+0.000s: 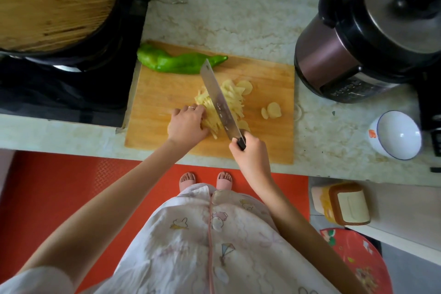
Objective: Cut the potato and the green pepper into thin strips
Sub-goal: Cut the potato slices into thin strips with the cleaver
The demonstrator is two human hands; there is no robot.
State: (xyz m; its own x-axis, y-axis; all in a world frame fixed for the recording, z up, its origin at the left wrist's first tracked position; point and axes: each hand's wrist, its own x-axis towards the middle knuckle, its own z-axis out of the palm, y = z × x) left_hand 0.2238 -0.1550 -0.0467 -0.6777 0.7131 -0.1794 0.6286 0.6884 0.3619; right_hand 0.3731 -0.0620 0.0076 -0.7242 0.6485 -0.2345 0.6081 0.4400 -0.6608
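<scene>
On the wooden cutting board [167, 86] lies a pile of pale potato strips [232, 99], with a few round potato slices [272, 110] to the right. A whole green pepper [176, 61] rests along the board's far edge. My right hand [249, 150] grips the black handle of a cleaver [216, 99], whose blade stands in the potato pile. My left hand [187, 123] sits with curled fingers pressed on the potato left of the blade.
A wok under a wooden lid [47, 2] sits on the black stove at the left. An electric pressure cooker [367, 38] stands at the right, with a white bowl [397, 135] in front of it. The counter edge runs just below the board.
</scene>
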